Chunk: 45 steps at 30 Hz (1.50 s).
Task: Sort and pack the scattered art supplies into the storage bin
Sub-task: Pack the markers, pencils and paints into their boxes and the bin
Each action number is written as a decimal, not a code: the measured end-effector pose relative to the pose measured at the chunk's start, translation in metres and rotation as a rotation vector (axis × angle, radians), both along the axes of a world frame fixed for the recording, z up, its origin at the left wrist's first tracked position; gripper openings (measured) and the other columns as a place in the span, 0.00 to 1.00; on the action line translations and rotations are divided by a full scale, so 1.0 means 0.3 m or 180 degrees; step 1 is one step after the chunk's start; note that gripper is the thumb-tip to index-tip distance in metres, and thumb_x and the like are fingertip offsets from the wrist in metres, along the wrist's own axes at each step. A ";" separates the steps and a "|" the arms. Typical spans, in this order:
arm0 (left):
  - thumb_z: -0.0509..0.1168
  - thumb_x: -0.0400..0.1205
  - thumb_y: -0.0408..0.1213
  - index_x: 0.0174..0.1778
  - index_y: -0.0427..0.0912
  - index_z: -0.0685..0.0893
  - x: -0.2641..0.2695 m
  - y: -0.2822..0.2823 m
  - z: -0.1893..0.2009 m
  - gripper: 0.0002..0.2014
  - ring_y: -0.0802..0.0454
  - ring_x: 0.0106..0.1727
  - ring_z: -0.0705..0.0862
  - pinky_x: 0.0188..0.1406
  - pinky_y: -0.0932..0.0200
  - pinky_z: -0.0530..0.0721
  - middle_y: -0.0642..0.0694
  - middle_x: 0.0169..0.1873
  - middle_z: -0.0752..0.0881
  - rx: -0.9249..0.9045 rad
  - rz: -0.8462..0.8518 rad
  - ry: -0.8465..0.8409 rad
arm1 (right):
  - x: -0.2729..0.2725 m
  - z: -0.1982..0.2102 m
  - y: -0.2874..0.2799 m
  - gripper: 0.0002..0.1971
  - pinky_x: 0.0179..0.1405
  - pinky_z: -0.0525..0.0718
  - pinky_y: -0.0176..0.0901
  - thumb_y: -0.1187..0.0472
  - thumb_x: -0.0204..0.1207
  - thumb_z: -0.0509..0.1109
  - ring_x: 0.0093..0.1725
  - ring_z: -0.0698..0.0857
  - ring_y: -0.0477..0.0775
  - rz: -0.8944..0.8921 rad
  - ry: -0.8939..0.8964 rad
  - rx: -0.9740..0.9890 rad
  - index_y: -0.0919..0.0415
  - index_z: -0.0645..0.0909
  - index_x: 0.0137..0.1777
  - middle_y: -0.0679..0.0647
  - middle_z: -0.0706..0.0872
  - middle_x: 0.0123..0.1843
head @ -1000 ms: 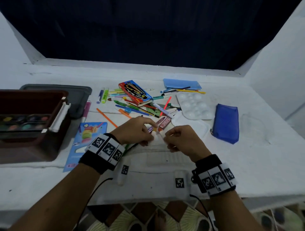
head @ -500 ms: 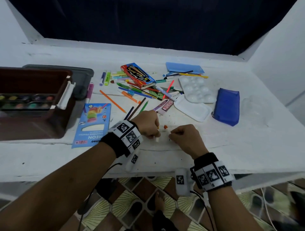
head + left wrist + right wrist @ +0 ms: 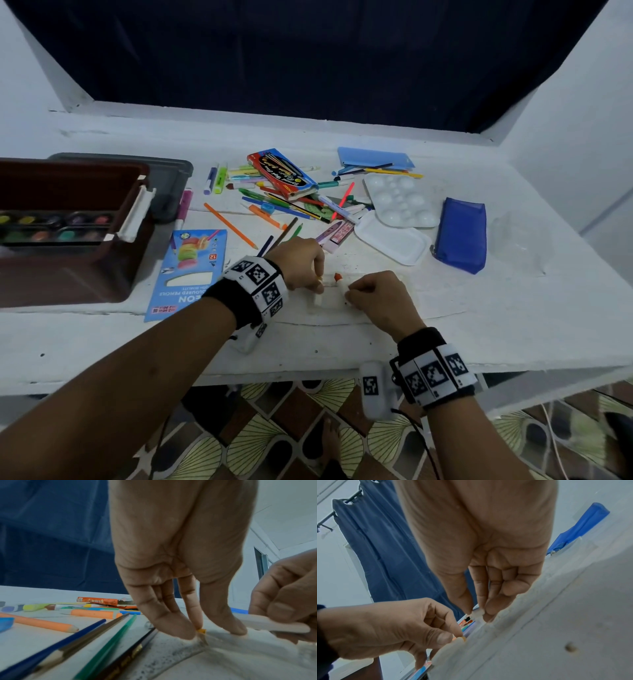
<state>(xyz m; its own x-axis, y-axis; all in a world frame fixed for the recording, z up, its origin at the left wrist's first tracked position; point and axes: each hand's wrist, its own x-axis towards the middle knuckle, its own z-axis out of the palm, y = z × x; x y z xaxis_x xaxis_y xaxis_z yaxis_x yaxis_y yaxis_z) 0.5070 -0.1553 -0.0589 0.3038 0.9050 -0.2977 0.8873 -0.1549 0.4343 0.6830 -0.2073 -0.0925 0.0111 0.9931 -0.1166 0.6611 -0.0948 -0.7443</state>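
Hands work close together on the table (image 3: 513,325), well to the right of the brown storage bin (image 3: 68,281) and nearer the front edge than it. The left hand (image 3: 301,263) pinches a small yellow bit (image 3: 201,630) between thumb and fingertip, down against the surface. The right hand (image 3: 380,298) grips a slim white stick (image 3: 274,624) by one end. What the stick is I cannot tell. It looks light and rigid, perhaps brittle like chalk or crayon, so I would hold it near the middle and press gently. The yellow bit is tiny and easy to drop; a fingertip pinch suits it. The loose pencils and markers (image 3: 291,202), right of the bin and farther back, should be light and stiff but prone to rolling, and best gathered several at once by their barrels.
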 end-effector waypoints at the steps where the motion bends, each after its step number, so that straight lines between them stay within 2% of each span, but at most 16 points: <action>1: 0.80 0.72 0.43 0.49 0.42 0.88 -0.005 0.003 0.001 0.14 0.57 0.37 0.79 0.30 0.62 0.81 0.55 0.37 0.78 0.0014 -0.0055 0.0042 | 0.002 -0.002 0.001 0.04 0.35 0.79 0.37 0.62 0.72 0.75 0.38 0.86 0.49 0.0001 0.0007 0.0001 0.59 0.91 0.39 0.49 0.90 0.35; 3: 0.79 0.72 0.45 0.48 0.42 0.89 -0.010 0.010 0.001 0.14 0.59 0.39 0.77 0.32 0.63 0.74 0.57 0.35 0.77 0.0046 -0.0149 0.0129 | 0.003 -0.004 0.003 0.04 0.37 0.80 0.37 0.61 0.72 0.75 0.40 0.86 0.49 0.0003 0.0021 -0.0006 0.59 0.91 0.41 0.49 0.90 0.37; 6: 0.79 0.71 0.47 0.48 0.44 0.88 -0.010 0.015 -0.006 0.16 0.55 0.45 0.78 0.40 0.61 0.73 0.55 0.38 0.78 0.0097 -0.0241 0.0231 | 0.003 -0.009 0.007 0.04 0.39 0.81 0.37 0.61 0.72 0.75 0.42 0.87 0.49 0.0020 0.0003 0.0002 0.59 0.91 0.42 0.49 0.90 0.39; 9: 0.79 0.72 0.47 0.55 0.45 0.83 -0.004 0.012 -0.017 0.19 0.53 0.49 0.76 0.44 0.59 0.72 0.52 0.46 0.78 0.0159 -0.0344 0.0236 | 0.004 -0.009 0.008 0.04 0.40 0.82 0.37 0.59 0.72 0.76 0.42 0.87 0.49 0.0023 0.0012 0.0005 0.58 0.91 0.44 0.49 0.90 0.39; 11: 0.78 0.73 0.47 0.60 0.46 0.81 0.001 0.014 -0.018 0.22 0.53 0.50 0.74 0.46 0.60 0.71 0.52 0.47 0.76 0.0197 -0.0399 0.0284 | 0.006 -0.008 0.008 0.05 0.40 0.82 0.37 0.57 0.72 0.77 0.42 0.87 0.48 0.0033 -0.0014 -0.0013 0.55 0.90 0.46 0.49 0.90 0.40; 13: 0.78 0.73 0.48 0.59 0.44 0.83 0.005 0.017 -0.017 0.22 0.54 0.48 0.75 0.43 0.62 0.71 0.51 0.47 0.77 0.0205 -0.0405 0.0370 | 0.004 -0.002 0.005 0.06 0.39 0.80 0.36 0.56 0.72 0.78 0.41 0.87 0.47 0.0091 -0.0100 0.0023 0.54 0.90 0.46 0.48 0.89 0.40; 16: 0.79 0.71 0.47 0.53 0.43 0.86 0.009 0.023 -0.017 0.19 0.53 0.45 0.76 0.32 0.65 0.68 0.50 0.44 0.78 0.0266 -0.0408 0.0394 | -0.014 0.013 -0.003 0.03 0.37 0.79 0.34 0.57 0.71 0.78 0.41 0.86 0.46 0.0298 -0.0236 0.0078 0.56 0.91 0.41 0.47 0.89 0.38; 18: 0.81 0.69 0.46 0.50 0.41 0.87 0.012 0.026 -0.019 0.18 0.53 0.43 0.77 0.29 0.66 0.67 0.51 0.40 0.78 0.0311 -0.0408 0.0393 | -0.031 0.018 -0.008 0.03 0.36 0.78 0.34 0.58 0.70 0.78 0.40 0.86 0.46 0.0393 -0.0388 0.0080 0.57 0.91 0.39 0.47 0.89 0.37; 21: 0.81 0.68 0.45 0.50 0.40 0.88 0.012 0.030 -0.018 0.19 0.53 0.44 0.77 0.29 0.65 0.67 0.52 0.40 0.78 0.0303 -0.0399 0.0363 | -0.052 0.019 -0.001 0.04 0.37 0.80 0.38 0.58 0.70 0.78 0.39 0.86 0.48 0.0443 -0.0425 0.0100 0.57 0.90 0.36 0.49 0.89 0.35; 26: 0.80 0.70 0.44 0.51 0.41 0.87 0.008 0.027 -0.024 0.18 0.52 0.45 0.78 0.32 0.65 0.73 0.46 0.50 0.83 0.0266 -0.0335 0.0265 | -0.082 0.020 0.018 0.07 0.36 0.79 0.43 0.60 0.72 0.76 0.39 0.86 0.54 0.0520 -0.0601 0.0179 0.62 0.90 0.35 0.54 0.89 0.35; 29: 0.80 0.70 0.44 0.51 0.42 0.86 0.005 0.023 -0.022 0.17 0.53 0.43 0.77 0.31 0.64 0.73 0.46 0.54 0.83 0.0166 -0.0283 0.0205 | -0.086 0.016 0.022 0.07 0.36 0.80 0.43 0.61 0.72 0.74 0.39 0.86 0.55 0.0542 -0.0692 0.0174 0.61 0.90 0.36 0.54 0.90 0.35; 31: 0.80 0.70 0.42 0.52 0.41 0.86 0.005 0.020 -0.016 0.18 0.55 0.38 0.76 0.29 0.64 0.72 0.45 0.55 0.82 0.0094 -0.0267 0.0178 | -0.086 0.016 0.022 0.06 0.39 0.83 0.45 0.62 0.72 0.73 0.41 0.87 0.55 0.0580 -0.0750 0.0139 0.59 0.91 0.38 0.53 0.91 0.37; 34: 0.79 0.72 0.40 0.54 0.40 0.85 0.011 0.017 -0.006 0.18 0.58 0.33 0.74 0.28 0.65 0.73 0.43 0.55 0.82 0.0042 -0.0269 0.0197 | -0.088 0.029 0.021 0.07 0.47 0.83 0.46 0.60 0.71 0.76 0.48 0.86 0.55 0.0664 -0.0914 0.0154 0.57 0.91 0.48 0.53 0.90 0.46; 37: 0.79 0.72 0.39 0.57 0.40 0.84 0.017 0.019 -0.004 0.19 0.58 0.32 0.75 0.29 0.67 0.75 0.43 0.55 0.83 -0.0007 -0.0253 0.0227 | -0.087 0.051 0.028 0.13 0.48 0.82 0.45 0.60 0.70 0.78 0.49 0.85 0.55 0.0877 -0.1009 0.0155 0.56 0.90 0.55 0.55 0.90 0.48; 41: 0.80 0.72 0.39 0.56 0.40 0.84 0.018 0.023 -0.013 0.19 0.58 0.33 0.76 0.35 0.64 0.80 0.43 0.55 0.83 -0.0005 -0.0208 0.0212 | -0.085 0.060 0.033 0.14 0.45 0.82 0.43 0.65 0.70 0.77 0.48 0.86 0.56 0.1146 -0.1072 0.0115 0.58 0.91 0.56 0.56 0.91 0.48; 45: 0.79 0.73 0.38 0.56 0.39 0.84 0.018 0.026 -0.016 0.18 0.58 0.32 0.76 0.31 0.66 0.78 0.42 0.54 0.84 0.0012 -0.0229 0.0214 | -0.089 0.059 0.038 0.13 0.49 0.84 0.46 0.64 0.69 0.78 0.48 0.87 0.56 0.1229 -0.1141 0.0140 0.59 0.91 0.54 0.56 0.91 0.47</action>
<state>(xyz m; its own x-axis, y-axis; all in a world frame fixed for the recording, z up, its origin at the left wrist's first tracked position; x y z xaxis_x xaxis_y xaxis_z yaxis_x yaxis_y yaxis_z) 0.5125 -0.1476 -0.0638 0.3473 0.8828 -0.3162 0.9010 -0.2208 0.3734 0.6564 -0.1958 -0.0747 -0.3248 0.9367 -0.1309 0.8555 0.2320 -0.4629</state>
